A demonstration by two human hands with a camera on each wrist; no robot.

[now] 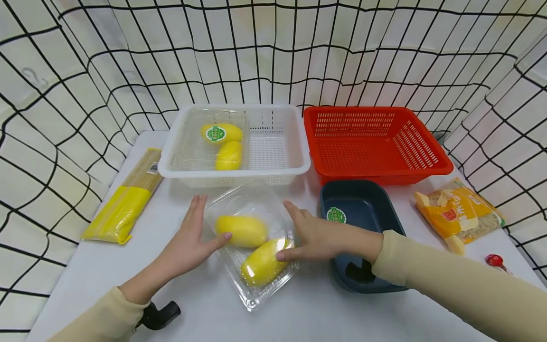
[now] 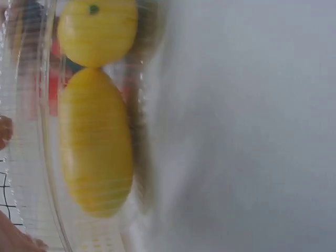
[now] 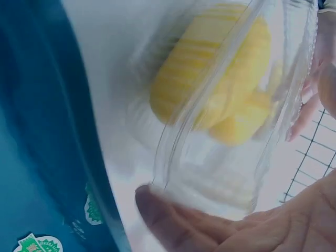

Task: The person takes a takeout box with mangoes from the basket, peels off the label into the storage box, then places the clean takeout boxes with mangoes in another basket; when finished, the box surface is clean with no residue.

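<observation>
A clear plastic clamshell box with two yellow oval fruits inside stands turned cornerwise on the white table. My left hand is at its left side, fingers straight along the edge and thumb stretched over the lid. On the opposite side my right hand has its fingers at the far right edge and its thumb over the nearer fruit. In the right wrist view, the right fingers lie along one end of the box. The left wrist view shows the fruits through the clear wall, blurred.
Behind stand a white basket holding another fruit box and a red basket. A dark blue bin sits under my right forearm. Yellow noodle packet lies left; orange food bag and red candy lie right.
</observation>
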